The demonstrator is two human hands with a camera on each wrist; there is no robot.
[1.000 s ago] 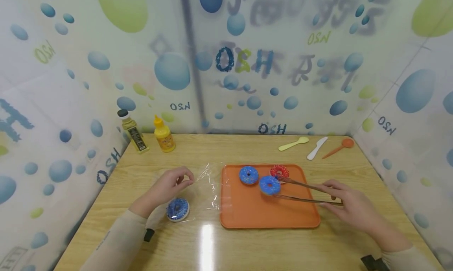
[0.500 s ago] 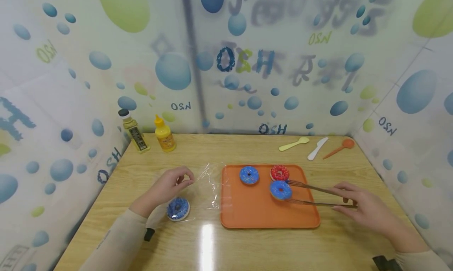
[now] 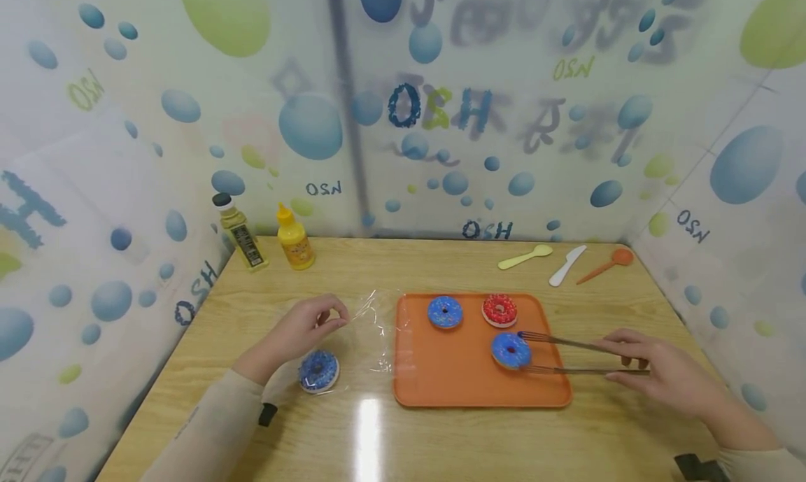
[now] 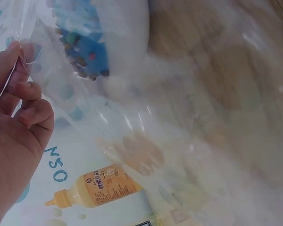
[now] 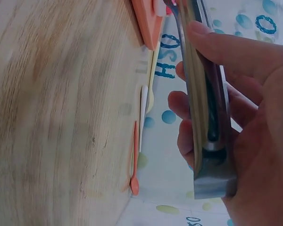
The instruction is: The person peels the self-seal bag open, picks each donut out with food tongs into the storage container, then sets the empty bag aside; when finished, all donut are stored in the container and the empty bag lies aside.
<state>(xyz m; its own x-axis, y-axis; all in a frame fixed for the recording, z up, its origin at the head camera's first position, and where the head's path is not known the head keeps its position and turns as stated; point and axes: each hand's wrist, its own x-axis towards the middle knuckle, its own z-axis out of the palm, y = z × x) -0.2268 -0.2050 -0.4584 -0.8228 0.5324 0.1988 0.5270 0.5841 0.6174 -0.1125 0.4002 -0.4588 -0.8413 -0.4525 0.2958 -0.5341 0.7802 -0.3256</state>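
My left hand pinches the edge of a clear plastic bag. Inside the bag, low on its left side, lies a sprinkled blue donut. In the right wrist view, my right hand grips metal tongs by their handles. Their tips stand on either side of a blue donut over the right half of the orange tray; whether it touches the tray, I cannot tell. Behind it on the tray are a red donut and another blue donut.
An oil bottle and a yellow squeeze bottle stand at the table's back left. At the back right lie a yellow spoon, a white knife and an orange spoon. Patterned walls enclose the table.
My right hand has moved right and slightly nearer with the tongs. The blue donut between their tips went along, away from the red donut. My left hand stays in place.
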